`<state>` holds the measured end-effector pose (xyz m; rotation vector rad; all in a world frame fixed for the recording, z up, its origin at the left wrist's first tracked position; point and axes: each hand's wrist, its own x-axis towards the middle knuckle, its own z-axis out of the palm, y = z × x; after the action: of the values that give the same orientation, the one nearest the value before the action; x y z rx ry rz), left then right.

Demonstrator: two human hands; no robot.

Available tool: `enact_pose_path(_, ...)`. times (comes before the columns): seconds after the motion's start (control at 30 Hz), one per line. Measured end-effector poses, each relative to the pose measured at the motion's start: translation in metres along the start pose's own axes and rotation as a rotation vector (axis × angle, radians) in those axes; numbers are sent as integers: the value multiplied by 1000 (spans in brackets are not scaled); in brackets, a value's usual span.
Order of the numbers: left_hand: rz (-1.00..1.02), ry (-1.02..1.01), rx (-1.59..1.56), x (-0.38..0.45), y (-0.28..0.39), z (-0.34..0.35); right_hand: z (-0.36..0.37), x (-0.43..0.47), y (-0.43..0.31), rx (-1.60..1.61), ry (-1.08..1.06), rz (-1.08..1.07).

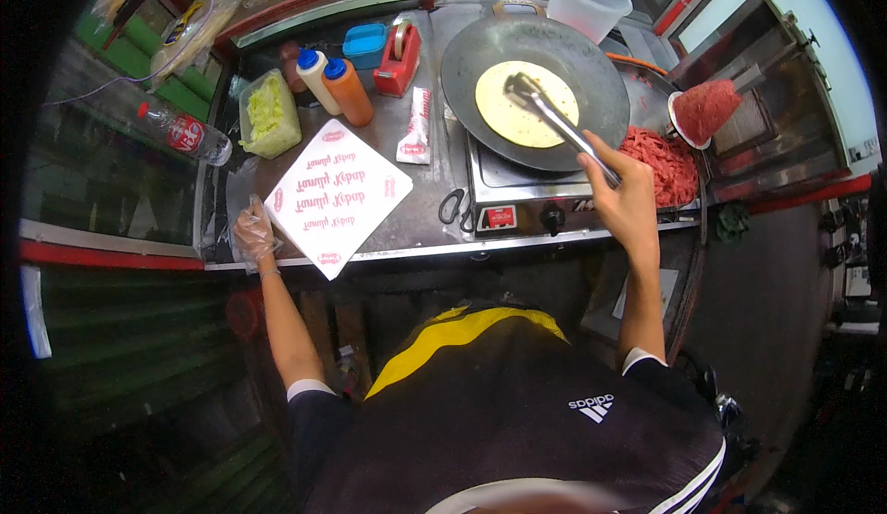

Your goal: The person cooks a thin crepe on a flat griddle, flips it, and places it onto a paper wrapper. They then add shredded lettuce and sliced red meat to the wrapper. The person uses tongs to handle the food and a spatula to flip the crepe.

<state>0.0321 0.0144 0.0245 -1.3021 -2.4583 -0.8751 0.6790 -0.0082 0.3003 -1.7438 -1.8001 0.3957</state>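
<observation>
My right hand (624, 192) grips metal tongs (565, 125), whose tips rest on a round flatbread (506, 116) lying in a wide dark pan (596, 105). The pan sits on a metal gas stove (516, 199). My left hand (256, 231), in a clear plastic glove, is at the left front edge of the metal counter, beside a stack of printed white wrapping paper (339, 199); whether its fingers hold anything is hard to tell. Shredded reddish meat (662, 167) lies right of the pan, below a cone of meat (707, 109) on a spit.
Behind the paper stand a tub of shredded lettuce (271, 116), a white sauce bottle (319, 84) and an orange one (350, 95). A red tape dispenser (398, 60), blue container (364, 44), printed wrapper (416, 129), scissors (454, 208), water bottle (186, 134) and plastic bucket (587, 3) are around.
</observation>
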Motion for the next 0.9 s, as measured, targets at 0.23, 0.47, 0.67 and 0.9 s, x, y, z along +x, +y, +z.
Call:
enact_pose_path(0.23,-5,-39,20,3,6,-4,-61,-12,-8,-387,47,-89)
enact_pose_path(0.47,-75,-79,11,1,16,-14,-41,9,-9,-449,-38,-410)
enact_pose_path(0.67,37,16,-16,1,11,-7,17,61,8,-128,264,-194)
enact_pose_path(0.9,-42,-38,-49,3,16,-14,-33,28,2,-439,90,-20)
